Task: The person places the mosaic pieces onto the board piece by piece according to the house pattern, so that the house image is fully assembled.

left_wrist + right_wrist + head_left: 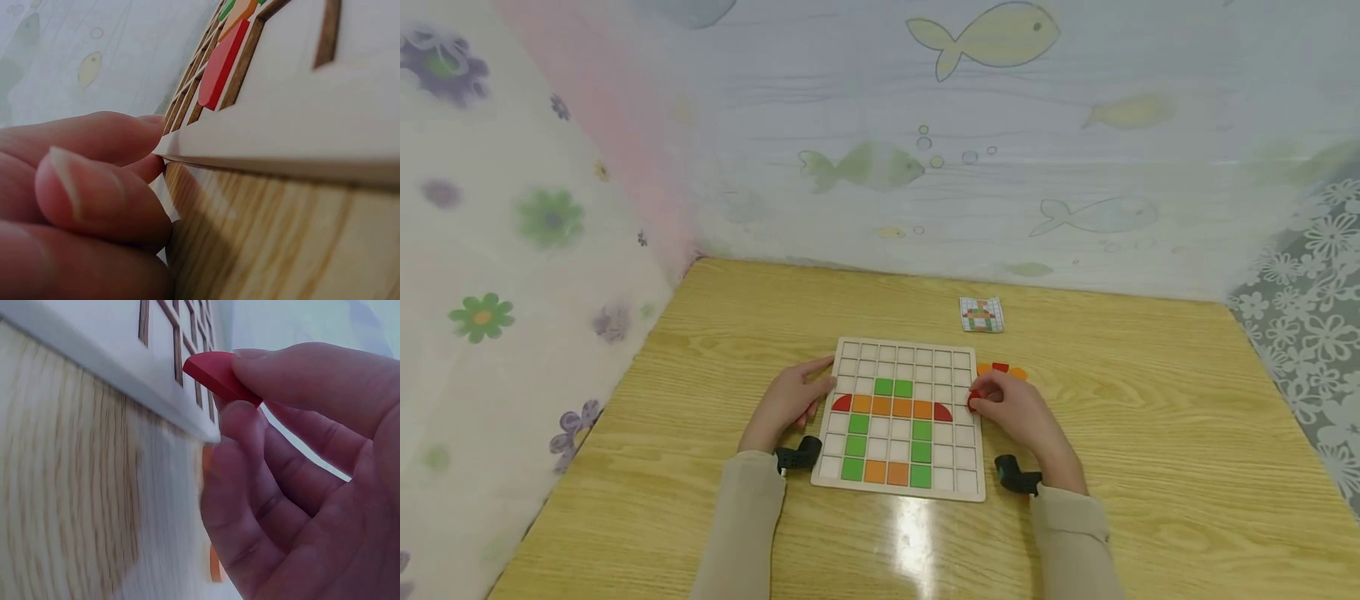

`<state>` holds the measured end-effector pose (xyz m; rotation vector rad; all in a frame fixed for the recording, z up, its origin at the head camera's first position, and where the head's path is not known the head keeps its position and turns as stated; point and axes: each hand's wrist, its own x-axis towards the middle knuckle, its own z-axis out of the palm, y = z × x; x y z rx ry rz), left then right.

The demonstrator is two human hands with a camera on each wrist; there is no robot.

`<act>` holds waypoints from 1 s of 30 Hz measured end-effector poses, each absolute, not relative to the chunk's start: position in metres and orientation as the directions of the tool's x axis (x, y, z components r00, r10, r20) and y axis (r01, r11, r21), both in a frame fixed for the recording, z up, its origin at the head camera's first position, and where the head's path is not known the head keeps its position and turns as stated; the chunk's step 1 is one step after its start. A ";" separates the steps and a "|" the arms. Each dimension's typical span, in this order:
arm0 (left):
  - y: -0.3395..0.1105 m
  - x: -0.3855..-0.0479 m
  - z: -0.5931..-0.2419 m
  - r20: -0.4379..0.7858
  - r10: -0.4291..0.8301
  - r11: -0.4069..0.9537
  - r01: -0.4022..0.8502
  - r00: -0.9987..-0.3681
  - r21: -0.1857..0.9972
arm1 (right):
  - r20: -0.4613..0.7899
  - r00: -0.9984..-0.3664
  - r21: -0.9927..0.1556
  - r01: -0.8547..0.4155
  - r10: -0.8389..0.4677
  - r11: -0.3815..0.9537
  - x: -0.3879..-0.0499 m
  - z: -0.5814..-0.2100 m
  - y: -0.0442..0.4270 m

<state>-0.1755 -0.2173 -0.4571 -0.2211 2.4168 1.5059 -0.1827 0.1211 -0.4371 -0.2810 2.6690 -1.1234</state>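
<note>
A white square grid board [880,493] lies on the table, with green, orange and red flat pieces set in some cells. At its left edge, my left hand [790,398] pinches the rim between thumb and a fingertip; other fingers [103,194] curl below. My right hand [1018,412] holds a red quarter-round piece [219,372] between thumb and fingertips, just over the board's right edge. Set in the grid are a red curved piece [942,412] and, at the opposite end of an orange row [892,407], another red curved piece [842,403].
Behind my right hand lie loose pieces: a red one [1000,367] and orange round-edged ones [1018,374]. A small pattern card [981,315] rests farther back on the wooden table [1165,433]. Walls with printed flowers and fish stand at the left and back.
</note>
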 end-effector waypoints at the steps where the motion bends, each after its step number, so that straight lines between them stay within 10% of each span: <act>1: -0.217 -0.176 -0.457 -0.316 0.021 0.446 -0.274 -0.948 0.852 | -0.135 -0.954 -0.723 -0.089 -0.266 0.685 -0.183 -0.437 0.120; 30: -0.217 -0.178 -0.459 -0.320 0.006 0.476 -0.279 -0.947 0.834 | -0.158 -0.935 -0.796 -0.071 -0.319 0.602 -0.196 -0.437 0.071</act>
